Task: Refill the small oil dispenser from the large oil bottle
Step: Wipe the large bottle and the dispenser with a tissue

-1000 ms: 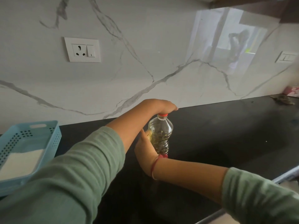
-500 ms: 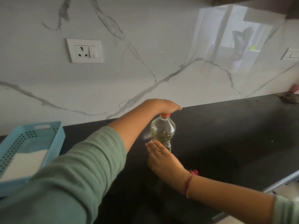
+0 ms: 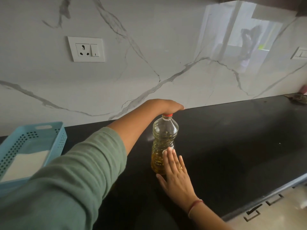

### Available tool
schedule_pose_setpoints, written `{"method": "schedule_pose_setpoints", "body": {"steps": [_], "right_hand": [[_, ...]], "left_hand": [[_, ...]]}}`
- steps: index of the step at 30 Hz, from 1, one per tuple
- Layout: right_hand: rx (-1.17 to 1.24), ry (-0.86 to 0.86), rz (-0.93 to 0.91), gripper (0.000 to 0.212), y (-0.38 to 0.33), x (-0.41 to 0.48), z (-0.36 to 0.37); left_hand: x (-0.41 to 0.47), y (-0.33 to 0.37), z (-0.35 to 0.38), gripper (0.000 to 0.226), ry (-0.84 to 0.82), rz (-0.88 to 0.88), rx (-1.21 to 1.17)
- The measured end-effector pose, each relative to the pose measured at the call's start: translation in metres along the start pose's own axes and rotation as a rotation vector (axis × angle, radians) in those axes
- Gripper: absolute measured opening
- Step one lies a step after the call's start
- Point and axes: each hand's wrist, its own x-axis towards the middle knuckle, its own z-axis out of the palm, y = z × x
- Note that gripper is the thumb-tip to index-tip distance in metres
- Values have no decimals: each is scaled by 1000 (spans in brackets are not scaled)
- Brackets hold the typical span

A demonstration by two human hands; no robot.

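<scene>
One clear plastic oil bottle (image 3: 163,143) is seen upright on the black surface (image 3: 232,146), at the centre of the frame. It is closed by one red cap (image 3: 167,115) and is partly filled with yellow oil.

Two hands are in view. The left hand (image 3: 165,106) is laid over the top of the bottle, palm down, with the cap covered from above. Its fingers are curled down around the cap, but whether the cap is actually gripped cannot be told, since the underside of the hand is hidden. The left arm is covered by one green sleeve (image 3: 66,176), which fills the lower left of the frame.

The right hand (image 3: 177,173) is held flat and open, fingers (image 3: 169,156) extended and close together, with the fingertips placed against the lower front of the bottle. Nothing is enclosed by it. One ring is worn on a finger, and one red thread band (image 3: 195,207) is worn at the wrist.

One light blue perforated basket (image 3: 54,138) is located at the left edge of the frame, well apart from the bottle, with one white folded item (image 3: 25,165) lying inside.

On the marble-patterned wall (image 3: 149,55), one socket plate with a switch (image 3: 86,49) is mounted at upper left. One further switch plate (image 3: 300,53) is partly visible at the right edge.
</scene>
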Motion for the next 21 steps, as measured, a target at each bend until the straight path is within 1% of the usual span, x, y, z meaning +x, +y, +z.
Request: {"method": "schedule_pose_setpoints", "body": {"steps": [2,4,6,8,10,11,13,14,17,18,19,21], "right_hand": [[242,99,82,84,-11,2,-5],[534,127,147,85,-15,11,-15],[729,160,165,80,-9,25,-27],[889,154,141,73,5,37,-38],[928,106,116,69,18,39,-39],[942,74,128,70,21,36,-37],[1040,19,200,77,20,28,-25],[1100,-2,229,75,18,22,-17],[1245,-51,298,46,8,13,-5],[1286,-65,325,46,6,13,-7],[1324,-74,349,57,5,13,-8],[1386,-60,367,87,6,18,-15]], "left_hand": [[-2,1,0,58,5,-13,-36],[-4,3,0,59,2,-13,-49],[-5,4,1,59,2,-13,-44],[-5,4,0,59,3,-18,-53],[-7,5,0,59,1,-23,-57],[-7,5,0,59,1,-24,-56],[-8,5,0,58,0,-24,-48],[-8,5,-1,58,1,-23,-43],[-9,6,-1,58,5,-24,-43],[-8,6,-1,58,4,-26,-42],[-8,7,-1,58,2,-28,-41],[-7,7,0,59,0,-38,-50]]}}
